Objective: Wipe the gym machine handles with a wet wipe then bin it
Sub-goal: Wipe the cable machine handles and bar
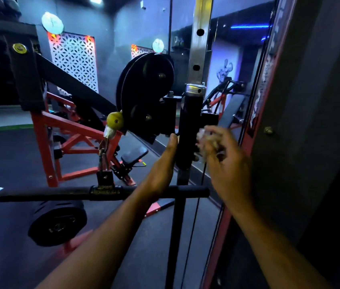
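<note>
A black upright handle (pixel 190 126) with a silver cap stands on the cable machine's sliding carriage. My left hand (pixel 162 170) reaches up along its left side, thumb against the handle; whether the fingers wrap behind it is hidden. My right hand (pixel 225 161) holds a crumpled white wet wipe (pixel 203 135) pressed at the handle's right side. Below, a long black padded bar handle (pixel 60 193) hangs level from a cable clip, crossing behind my left wrist.
A black pulley wheel (pixel 146 94) and yellow stopper ball (pixel 114 120) sit left of the handle. The drilled steel upright (pixel 199 49) rises behind. A red-framed machine (pixel 64 138), weight plate (pixel 57 222), mirror and dark wall panel (pixel 310 122) surround the spot. No bin shows.
</note>
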`<state>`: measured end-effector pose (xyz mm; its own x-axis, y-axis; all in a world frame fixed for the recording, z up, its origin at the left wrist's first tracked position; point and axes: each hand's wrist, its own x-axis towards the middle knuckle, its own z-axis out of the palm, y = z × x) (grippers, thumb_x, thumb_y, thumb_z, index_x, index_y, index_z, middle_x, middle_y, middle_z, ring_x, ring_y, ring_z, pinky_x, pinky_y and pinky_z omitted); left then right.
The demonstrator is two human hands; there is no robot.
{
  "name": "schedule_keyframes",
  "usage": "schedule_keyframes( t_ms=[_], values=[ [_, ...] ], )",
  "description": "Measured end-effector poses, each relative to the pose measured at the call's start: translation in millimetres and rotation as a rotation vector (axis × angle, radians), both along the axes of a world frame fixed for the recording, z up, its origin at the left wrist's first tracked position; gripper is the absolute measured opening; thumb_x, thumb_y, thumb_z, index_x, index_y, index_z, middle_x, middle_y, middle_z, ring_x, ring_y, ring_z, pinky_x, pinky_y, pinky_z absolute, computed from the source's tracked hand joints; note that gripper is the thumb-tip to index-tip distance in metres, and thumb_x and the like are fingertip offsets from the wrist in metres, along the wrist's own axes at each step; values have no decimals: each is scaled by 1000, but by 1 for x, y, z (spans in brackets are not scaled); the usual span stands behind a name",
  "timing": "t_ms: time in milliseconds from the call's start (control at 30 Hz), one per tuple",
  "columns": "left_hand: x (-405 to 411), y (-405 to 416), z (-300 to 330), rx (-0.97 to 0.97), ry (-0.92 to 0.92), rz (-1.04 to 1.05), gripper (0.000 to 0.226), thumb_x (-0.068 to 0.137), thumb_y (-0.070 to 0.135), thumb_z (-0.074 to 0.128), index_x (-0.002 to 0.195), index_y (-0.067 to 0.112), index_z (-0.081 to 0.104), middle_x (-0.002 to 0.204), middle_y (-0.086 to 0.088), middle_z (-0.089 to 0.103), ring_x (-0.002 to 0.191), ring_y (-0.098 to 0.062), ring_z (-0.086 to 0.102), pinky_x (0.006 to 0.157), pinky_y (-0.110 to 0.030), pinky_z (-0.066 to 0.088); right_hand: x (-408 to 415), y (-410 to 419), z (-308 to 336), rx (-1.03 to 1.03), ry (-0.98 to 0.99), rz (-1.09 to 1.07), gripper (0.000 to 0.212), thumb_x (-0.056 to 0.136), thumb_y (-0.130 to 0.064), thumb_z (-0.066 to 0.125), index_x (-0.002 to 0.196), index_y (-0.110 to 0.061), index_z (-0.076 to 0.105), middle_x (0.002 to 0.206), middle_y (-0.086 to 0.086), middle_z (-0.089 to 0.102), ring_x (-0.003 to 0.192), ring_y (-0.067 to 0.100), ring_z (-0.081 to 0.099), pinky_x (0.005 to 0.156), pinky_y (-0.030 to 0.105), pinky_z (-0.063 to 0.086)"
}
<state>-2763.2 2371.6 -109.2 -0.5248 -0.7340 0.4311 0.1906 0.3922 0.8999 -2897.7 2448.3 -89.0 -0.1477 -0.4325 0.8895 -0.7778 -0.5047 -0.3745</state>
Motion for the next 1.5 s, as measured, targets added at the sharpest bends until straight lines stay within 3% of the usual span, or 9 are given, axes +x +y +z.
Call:
schedule_keyframes(
  t_ms=[233, 367, 467, 667, 933, 1067, 1233, 1333, 1500],
  values=[
    [2, -15, -4, 29, 27, -136, 77, 98, 63, 10, 137, 18, 58, 117, -7, 73, 116, -12, 66, 104, -31, 44, 19, 7, 93, -174, 605, -262, 19, 95, -8, 68, 111, 1, 71, 107, 18, 57, 94, 20, 59, 89, 15, 49],
    [5, -23, -11, 88, 21, -210, 86, 93, 84, 17, 151, 29, 47, 146, 9, 58, 143, -10, 45, 122, -36, 27, 24, 0, 100, -45, 833, -414, 18, 98, -12, 65, 112, 0, 68, 101, 16, 56, 82, 28, 64, 75, 37, 60],
    [8, -23, -6, 98, 67, -256, 61, 104, 64, 9, 129, 36, 57, 119, 37, 65, 127, 12, 52, 108, -12, 33, 34, 4, 83, 76, 916, -459, 17, 102, -14, 59, 112, -2, 66, 103, 12, 57, 86, 26, 65, 73, 39, 60],
    [14, -23, -7, 92, 113, -377, 99, 89, 87, 16, 159, 20, 34, 162, 2, 38, 151, -6, 30, 127, -42, 20, 48, 0, 44, 254, 886, -556, 21, 96, -4, 64, 117, -5, 64, 109, 6, 54, 91, 22, 61, 71, 37, 58],
    [15, -33, -14, 76, 144, -368, 90, 90, 86, 15, 140, 23, 55, 129, -6, 66, 129, -20, 58, 115, -54, 39, 66, 3, 22, 482, 904, -554, 27, 91, -5, 70, 116, -14, 63, 107, 0, 49, 87, 16, 58, 63, 35, 58],
    [15, -37, -15, 85, 141, -427, 88, 93, 84, 15, 149, 26, 49, 150, -3, 54, 145, -18, 42, 123, -53, 26, 78, 20, 69, 409, 1049, -596, 17, 92, -7, 68, 108, -10, 67, 108, 7, 55, 91, 21, 55, 60, 39, 58],
    [18, -40, -13, 103, 70, -436, 95, 86, 92, 14, 147, 29, 50, 154, -1, 50, 147, -12, 39, 125, -53, 20, 82, 22, 137, 347, 1247, -626, 18, 97, -15, 60, 112, -8, 69, 117, 9, 63, 114, 26, 58, 93, 44, 55],
    [20, -41, -12, 98, 72, -452, 94, 86, 90, 12, 146, 29, 51, 151, 2, 53, 145, -9, 41, 124, -52, 19, 70, 20, 143, 462, 1491, -617, 21, 101, -12, 52, 116, -14, 67, 116, 5, 64, 116, 22, 61, 124, 48, 22],
    [23, -43, -10, 101, 62, -482, 91, 90, 84, 7, 149, 28, 48, 151, 7, 52, 144, -3, 40, 123, -44, 19, 74, 20, 141, 502, 1585, -636, 41, 105, -23, 30, 115, -18, 69, 117, 0, 69, 123, 23, 56, 122, 42, 22]
  ],
)
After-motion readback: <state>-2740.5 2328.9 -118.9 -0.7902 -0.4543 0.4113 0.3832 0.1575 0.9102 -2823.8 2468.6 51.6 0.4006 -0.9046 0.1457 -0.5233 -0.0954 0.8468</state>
